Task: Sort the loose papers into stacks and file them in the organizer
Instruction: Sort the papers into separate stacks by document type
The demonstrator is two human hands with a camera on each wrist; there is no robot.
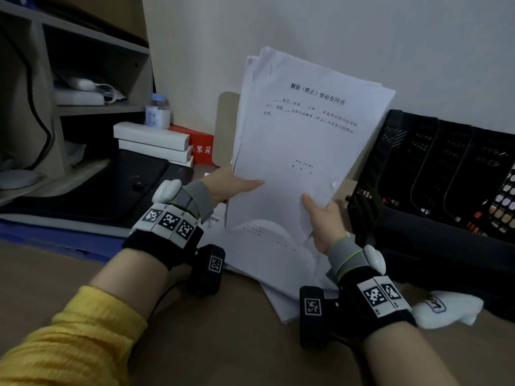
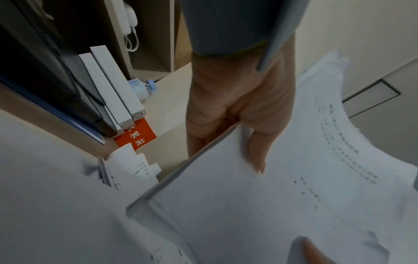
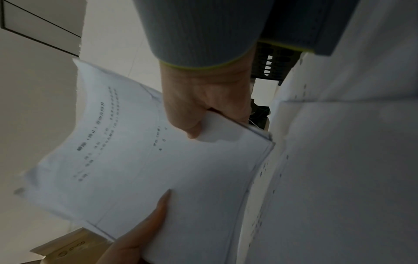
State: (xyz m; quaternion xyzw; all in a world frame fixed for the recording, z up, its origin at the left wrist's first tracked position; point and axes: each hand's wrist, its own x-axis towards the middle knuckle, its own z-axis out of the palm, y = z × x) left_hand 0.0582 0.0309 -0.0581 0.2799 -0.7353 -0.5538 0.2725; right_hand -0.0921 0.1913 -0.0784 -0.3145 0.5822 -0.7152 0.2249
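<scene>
A stack of white printed papers (image 1: 303, 140) (image 2: 271, 196) (image 3: 158, 169) is held upright above the desk, its top sheet carrying a bold title and a few text lines. My left hand (image 1: 231, 183) (image 2: 237, 110) pinches its left edge, thumb on the front, fingers behind. My right hand (image 1: 323, 218) (image 3: 203, 107) grips the lower right corner the same way. More loose papers (image 1: 267, 254) lie flat on the desk beneath the stack. The black mesh organizer (image 1: 434, 174) with upright slots stands at the right against the wall.
White boxes (image 1: 152, 140) on a red box (image 1: 199, 147), a small bottle (image 1: 158, 112) and a dark case (image 1: 111, 185) sit at the left under wooden shelves (image 1: 92, 79). A white cloth (image 1: 448, 307) lies in front of the organizer. Brown desk surface (image 1: 223, 344) lies near me.
</scene>
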